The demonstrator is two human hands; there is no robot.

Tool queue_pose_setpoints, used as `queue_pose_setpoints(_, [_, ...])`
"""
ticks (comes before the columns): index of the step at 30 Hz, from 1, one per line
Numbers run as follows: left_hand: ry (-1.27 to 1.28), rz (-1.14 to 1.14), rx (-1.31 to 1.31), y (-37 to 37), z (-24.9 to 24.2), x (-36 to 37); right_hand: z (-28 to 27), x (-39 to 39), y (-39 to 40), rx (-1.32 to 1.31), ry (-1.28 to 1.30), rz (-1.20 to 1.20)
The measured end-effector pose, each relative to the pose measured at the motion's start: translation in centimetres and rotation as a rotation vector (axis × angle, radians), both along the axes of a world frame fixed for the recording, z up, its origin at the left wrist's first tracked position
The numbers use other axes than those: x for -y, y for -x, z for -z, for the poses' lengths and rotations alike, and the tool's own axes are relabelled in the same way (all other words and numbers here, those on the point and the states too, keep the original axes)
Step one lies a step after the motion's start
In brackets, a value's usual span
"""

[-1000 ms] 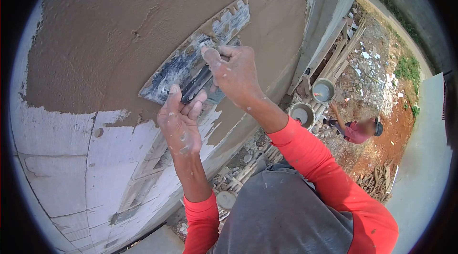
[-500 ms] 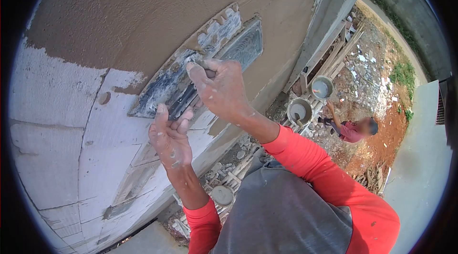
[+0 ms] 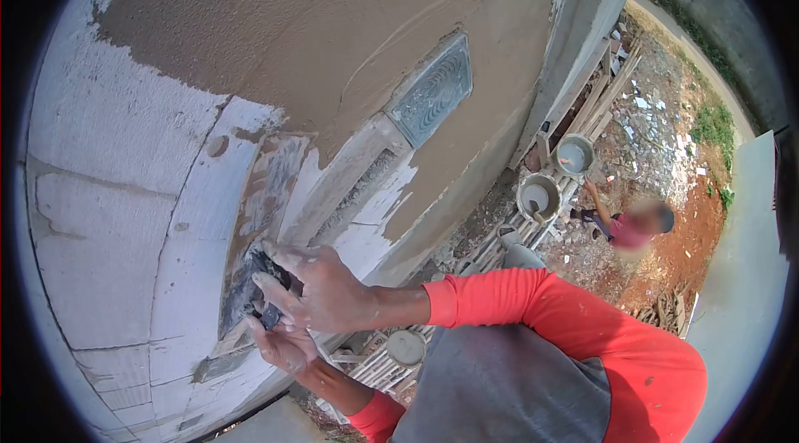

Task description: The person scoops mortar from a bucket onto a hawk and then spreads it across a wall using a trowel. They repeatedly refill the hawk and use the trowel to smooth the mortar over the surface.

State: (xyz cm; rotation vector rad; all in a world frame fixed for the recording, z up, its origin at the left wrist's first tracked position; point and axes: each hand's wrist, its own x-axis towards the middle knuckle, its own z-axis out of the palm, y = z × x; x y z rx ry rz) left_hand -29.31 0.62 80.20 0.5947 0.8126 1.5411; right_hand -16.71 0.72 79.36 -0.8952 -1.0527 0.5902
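A long plastering float point(image 3: 270, 185), its face smeared with grey and brown mortar, lies against the wall point(image 3: 108, 268) over the pale unplastered blocks. My right hand point(image 3: 329, 285) is closed at the float's dark handle point(image 3: 270, 281), with the thumb and fingers around its upper part. Just below, my left hand point(image 3: 283, 343) has its fingers curled at the handle's lower end. Both hands are coated with mortar. Wet brown plaster point(image 3: 266, 35) covers the upper wall, its ragged edge stopping above the float.
A patterned grey panel point(image 3: 433, 94) is set in the wall above a long recess point(image 3: 358, 193). Below right stand two mortar buckets point(image 3: 538, 197) point(image 3: 574, 156) beside wooden planks point(image 3: 599, 102). A person point(image 3: 632, 227) reaches toward them. Another round container point(image 3: 406, 347) sits on slats below.
The float and both hands have moved down and left, off the plaster and patterned panel onto the pale blocks. The float has turned steeper. My right hand now sits closer to the left.
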Motion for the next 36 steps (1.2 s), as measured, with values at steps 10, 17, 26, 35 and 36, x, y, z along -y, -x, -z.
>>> queue_pose_setpoints(10, [-0.048, 0.529, -0.267, -1.5, 8.2, 3.4, 6.3, 5.7, -9.1, 0.199, 0.049, 0.142])
queue_pose_setpoints(17, [-0.163, 0.656, -0.395, -11.1, 5.2, -2.0, 3.7, 4.0, -16.7, -0.037, 0.24, 0.149])
queue_pose_setpoints(26, [-0.291, 0.641, -0.439, -17.7, 4.2, -5.3, 4.2, 0.0, -22.4, -0.123, 0.233, 0.103])
queue_pose_setpoints(35, [-0.252, 0.587, -0.366, -18.4, -0.7, -6.7, -1.1, -2.4, -23.3, -0.097, 0.175, 0.134])
queue_pose_setpoints(36, [-0.271, 0.573, -0.36, -18.6, -2.3, -6.8, -2.5, -2.9, -23.4, -0.109, 0.151, 0.145])
